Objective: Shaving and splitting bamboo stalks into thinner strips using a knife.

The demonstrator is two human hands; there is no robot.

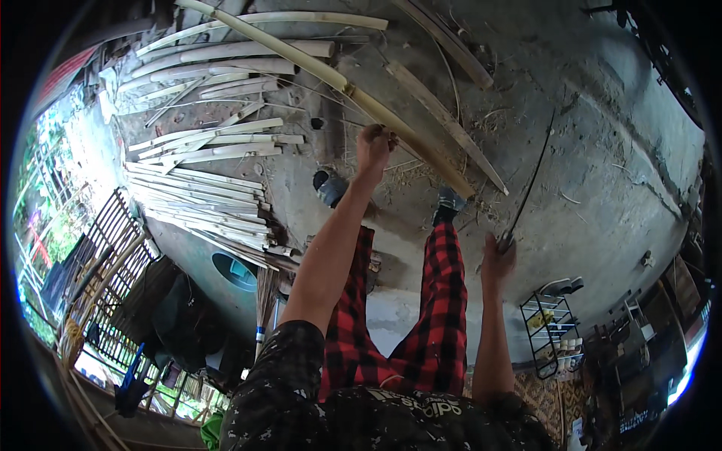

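Note:
A long split bamboo piece slants from the far left down to near my right foot. My left hand is closed at its near edge, about midway along, and holds it. My right hand grips the handle of a long knife whose thin dark blade points up and away, to the right of the bamboo and apart from it. The blade shows almost edge-on. Beside the held piece, a pointed bamboo slat lies on the floor.
Several split bamboo strips lie in a pile at the left, with longer lengths beyond. A teal basin and a broom stand near my left arm. At the right is a metal shoe rack. Shavings litter the concrete floor.

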